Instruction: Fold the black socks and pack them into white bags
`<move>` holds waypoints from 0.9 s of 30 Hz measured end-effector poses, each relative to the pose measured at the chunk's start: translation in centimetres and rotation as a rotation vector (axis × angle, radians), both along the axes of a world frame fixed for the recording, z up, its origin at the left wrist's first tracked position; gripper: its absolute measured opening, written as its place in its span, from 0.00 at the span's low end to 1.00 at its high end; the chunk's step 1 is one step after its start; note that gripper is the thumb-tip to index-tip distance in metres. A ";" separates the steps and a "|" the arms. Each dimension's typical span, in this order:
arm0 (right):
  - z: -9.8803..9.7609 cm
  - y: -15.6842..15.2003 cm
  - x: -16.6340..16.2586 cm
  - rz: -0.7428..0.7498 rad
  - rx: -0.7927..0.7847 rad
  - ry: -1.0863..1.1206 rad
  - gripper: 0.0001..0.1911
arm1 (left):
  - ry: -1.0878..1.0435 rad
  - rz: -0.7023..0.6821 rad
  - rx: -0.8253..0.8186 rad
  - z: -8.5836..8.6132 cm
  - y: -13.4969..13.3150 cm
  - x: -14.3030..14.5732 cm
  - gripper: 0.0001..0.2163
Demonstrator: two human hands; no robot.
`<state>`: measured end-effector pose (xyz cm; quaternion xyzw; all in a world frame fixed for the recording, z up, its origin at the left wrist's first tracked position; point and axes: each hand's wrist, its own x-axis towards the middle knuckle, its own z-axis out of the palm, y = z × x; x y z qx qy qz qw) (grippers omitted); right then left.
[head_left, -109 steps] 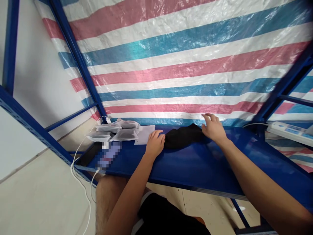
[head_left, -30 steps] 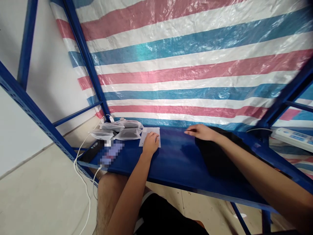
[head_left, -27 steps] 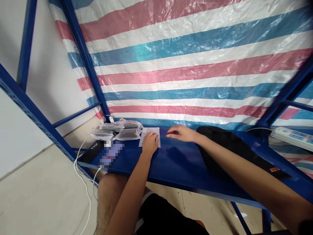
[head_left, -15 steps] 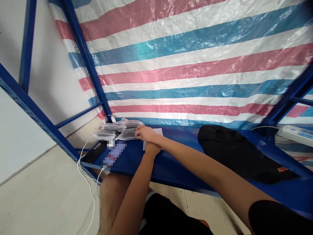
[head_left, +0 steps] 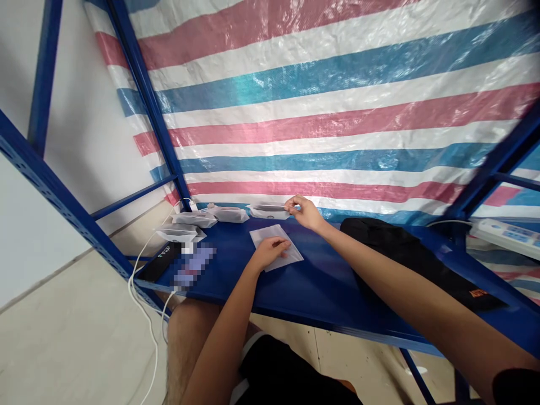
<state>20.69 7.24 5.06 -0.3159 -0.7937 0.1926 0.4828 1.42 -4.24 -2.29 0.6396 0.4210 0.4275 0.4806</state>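
My right hand (head_left: 304,211) pinches the end of a clear packet with dark contents (head_left: 269,210) and holds it just above the blue shelf (head_left: 320,281) near the striped tarp. My left hand (head_left: 270,250) lies on a flat white bag (head_left: 276,253) on the shelf, fingers pressed on it. Several more clear packets (head_left: 198,220) lie in a loose pile at the shelf's far left corner. A black folded garment (head_left: 405,256) with a small orange label lies to the right, under my right forearm.
A black device (head_left: 158,261) with white cables (head_left: 139,292) sits at the shelf's left edge. A white power strip (head_left: 504,233) lies at the far right. Blue shelf posts (head_left: 143,95) and a striped tarp (head_left: 320,101) close the back. My bare knee is below the shelf.
My right hand reached left across my left arm to the packet pile, took one packet and carried it right. My left hand slid the white bag toward the middle of the shelf.
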 end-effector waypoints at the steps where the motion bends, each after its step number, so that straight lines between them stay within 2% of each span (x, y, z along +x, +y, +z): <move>1: -0.5 -0.4 1.1 -0.026 0.053 -0.009 0.06 | 0.017 0.077 0.035 -0.1 0.3 -0.1 0.20; 3: -1.8 -1.4 2.9 -0.074 0.104 -0.017 0.06 | 0.078 0.272 0.148 -0.3 0.7 -0.5 0.17; 6: -4.1 -2.6 4.8 -0.112 0.090 -0.012 0.06 | 0.168 0.589 0.378 -0.3 1.2 -1.2 0.12; 8: -5.5 -3.0 5.6 -0.108 0.070 -0.004 0.05 | 0.194 0.701 0.472 -0.3 1.4 -1.5 0.16; 10: -6.5 -3.1 5.9 -0.091 0.068 -0.010 0.06 | 0.178 0.684 0.483 -0.2 1.5 -1.7 0.20; 13: -6.9 -3.4 6.0 -0.090 0.124 -0.049 0.06 | 0.137 0.576 0.476 0.0 1.5 -1.8 0.12; 17: -6.2 -4.9 5.2 -0.145 0.305 -0.161 0.08 | 0.106 0.573 0.454 0.4 1.4 -1.6 0.10; 21: -5.4 -6.7 3.5 -0.029 0.422 -0.258 0.17 | 0.076 0.470 0.461 0.6 0.9 -1.0 0.16; 24: -5.1 -7.3 2.3 0.064 0.450 -0.268 0.14 | 0.169 0.386 0.512 0.8 0.3 -0.6 0.14; 27: -4.9 -7.4 1.7 0.100 0.456 -0.262 0.12 | 0.242 0.400 0.559 1.0 -0.1 -0.3 0.13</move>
